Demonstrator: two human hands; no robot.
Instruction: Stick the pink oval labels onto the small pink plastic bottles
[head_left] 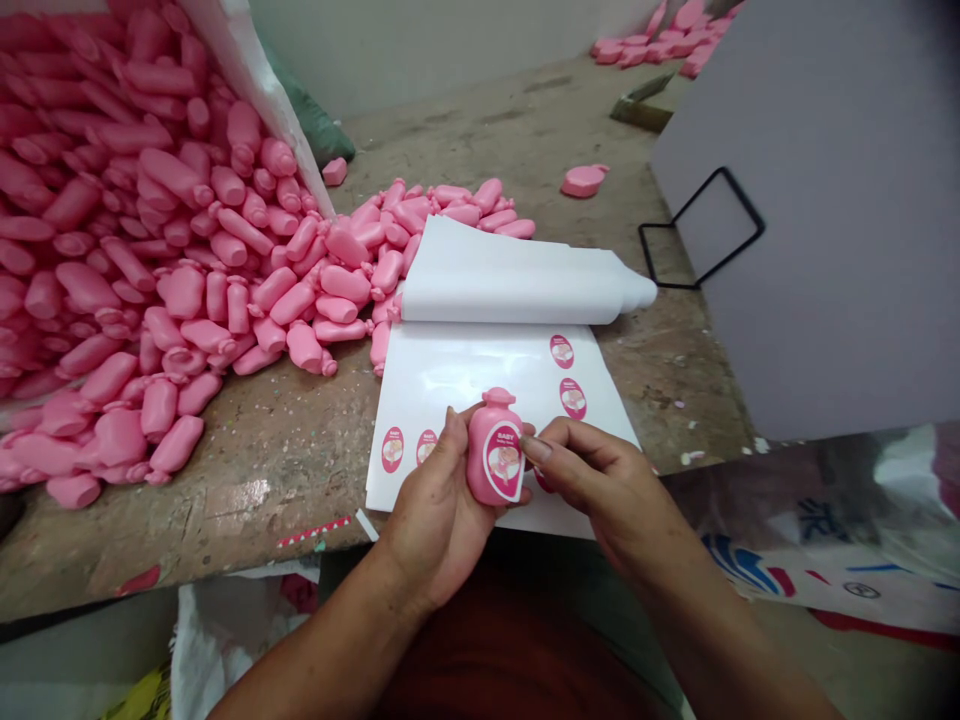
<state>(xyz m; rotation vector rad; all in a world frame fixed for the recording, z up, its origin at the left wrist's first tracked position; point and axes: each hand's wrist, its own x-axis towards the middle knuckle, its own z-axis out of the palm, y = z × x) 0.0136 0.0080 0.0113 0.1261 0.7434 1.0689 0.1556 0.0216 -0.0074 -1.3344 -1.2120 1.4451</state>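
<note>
My left hand is wrapped round a small pink bottle, held upright with its cap end up. On the bottle's front lies an oval label with the word BABY and a white edge. Thumb and fingers of my right hand pinch at the label's right edge; I cannot make out whether the label is fully stuck down there. Below both hands is a white sticker sheet, which still carries several oval labels. Its far part is folded over in a roll of white sheets.
A large heap of pink bottles spills from a white container at the left onto the worn table. One pink bottle lies apart. At the right stands a grey panel with a black wire bracket.
</note>
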